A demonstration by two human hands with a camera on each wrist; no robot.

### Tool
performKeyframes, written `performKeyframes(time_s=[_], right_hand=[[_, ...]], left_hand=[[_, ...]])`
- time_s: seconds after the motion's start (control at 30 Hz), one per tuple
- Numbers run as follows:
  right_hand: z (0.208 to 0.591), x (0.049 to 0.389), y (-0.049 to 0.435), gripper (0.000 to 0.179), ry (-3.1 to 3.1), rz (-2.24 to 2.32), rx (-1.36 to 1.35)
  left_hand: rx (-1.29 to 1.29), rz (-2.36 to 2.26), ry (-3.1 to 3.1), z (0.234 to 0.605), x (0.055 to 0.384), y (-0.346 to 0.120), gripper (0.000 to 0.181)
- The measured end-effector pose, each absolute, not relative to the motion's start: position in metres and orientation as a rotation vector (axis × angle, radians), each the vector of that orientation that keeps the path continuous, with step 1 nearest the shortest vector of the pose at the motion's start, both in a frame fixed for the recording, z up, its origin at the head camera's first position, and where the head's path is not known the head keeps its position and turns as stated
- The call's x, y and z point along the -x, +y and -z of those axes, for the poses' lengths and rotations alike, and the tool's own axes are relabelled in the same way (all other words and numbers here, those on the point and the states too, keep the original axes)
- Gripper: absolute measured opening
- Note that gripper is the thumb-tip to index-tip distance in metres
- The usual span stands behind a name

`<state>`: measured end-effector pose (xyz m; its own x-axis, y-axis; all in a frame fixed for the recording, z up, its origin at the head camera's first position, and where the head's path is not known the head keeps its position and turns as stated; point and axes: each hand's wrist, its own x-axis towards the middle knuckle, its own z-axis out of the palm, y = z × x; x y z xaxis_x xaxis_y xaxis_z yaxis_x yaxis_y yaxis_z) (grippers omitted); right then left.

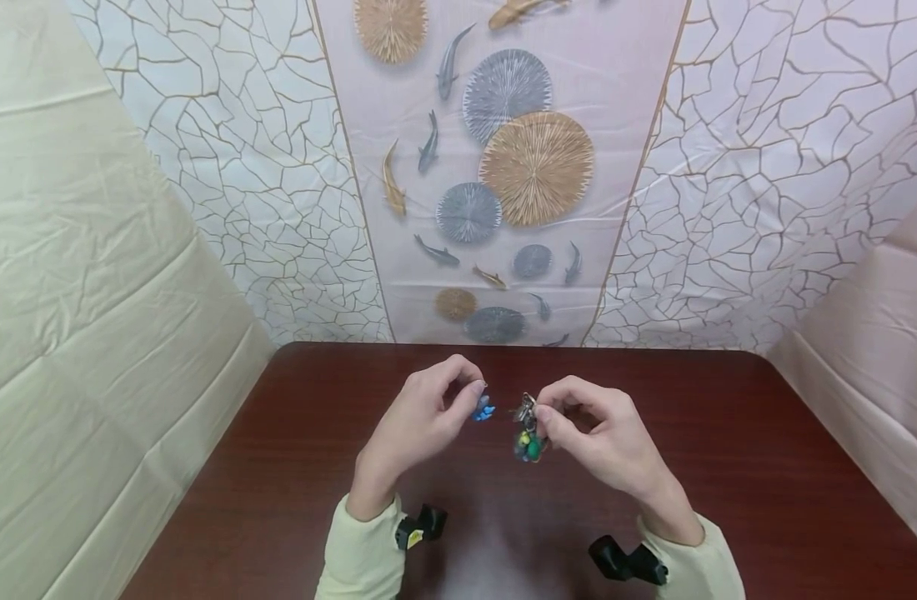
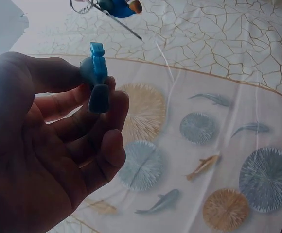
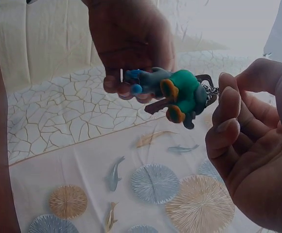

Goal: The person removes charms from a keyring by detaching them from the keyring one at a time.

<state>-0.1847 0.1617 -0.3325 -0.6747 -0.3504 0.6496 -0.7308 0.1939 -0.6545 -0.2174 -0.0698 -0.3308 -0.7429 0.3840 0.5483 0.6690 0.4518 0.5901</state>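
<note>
My left hand (image 1: 421, 421) pinches a small blue and grey figurine charm (image 1: 484, 409) between thumb and fingertips. In the left wrist view the figurine (image 2: 98, 65) sticks out past the thumb, its grey end pointing down. Across a short gap, my right hand (image 1: 612, 433) pinches a bunch of metal keychain parts (image 1: 527, 408). A green and yellow charm (image 1: 532, 447) hangs below them. Seen from the right wrist, that charm is a green figurine (image 3: 185, 87) with orange feet, on a short silver chain (image 3: 210, 90) at the fingertips. A flat dark piece (image 3: 155, 106) shows behind it.
Both hands are above a dark reddish-brown table (image 1: 293, 467). A cloth (image 1: 496, 275) with fish and round leaf patterns hangs behind its far edge, and cream fabric (image 1: 91, 292) hangs at the sides. A black wrist camera (image 1: 627, 560) sits at each sleeve cuff.
</note>
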Motion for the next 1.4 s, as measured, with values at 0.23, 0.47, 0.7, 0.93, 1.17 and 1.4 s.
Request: performKeyframes(time_s=[0.23, 0.47, 0.7, 0.93, 1.17, 1.4], right_hand=[[0.334, 0.189, 0.165, 0.017, -2.167, -1.489, -0.950], [0.337, 0.195, 0.168, 0.003, -2.212, -1.506, -0.892], [0.337, 0.198, 0.167, 0.009, -2.225, -1.538, -0.860], [0.339, 0.202, 0.173, 0.007, -2.269, -1.535, -0.824], [0.343, 0.207, 0.174, 0.006, -2.296, -1.549, -0.806], [0.344, 0.211, 0.174, 0.007, -2.304, -1.556, -0.793]], left_hand=[[0.875, 1.165, -2.431, 0.339, 0.227, -0.072, 0.006], [0.859, 1.159, -2.517, 0.345, 0.233, -0.076, 0.005], [0.842, 1.215, -2.553, 0.352, 0.239, -0.085, 0.004], [0.791, 1.261, -2.654, 0.365, 0.247, -0.099, 0.005], [0.667, 1.225, -2.811, 0.389, 0.258, -0.120, 0.005], [0.562, 1.219, -2.913, 0.410, 0.269, -0.141, 0.005]])
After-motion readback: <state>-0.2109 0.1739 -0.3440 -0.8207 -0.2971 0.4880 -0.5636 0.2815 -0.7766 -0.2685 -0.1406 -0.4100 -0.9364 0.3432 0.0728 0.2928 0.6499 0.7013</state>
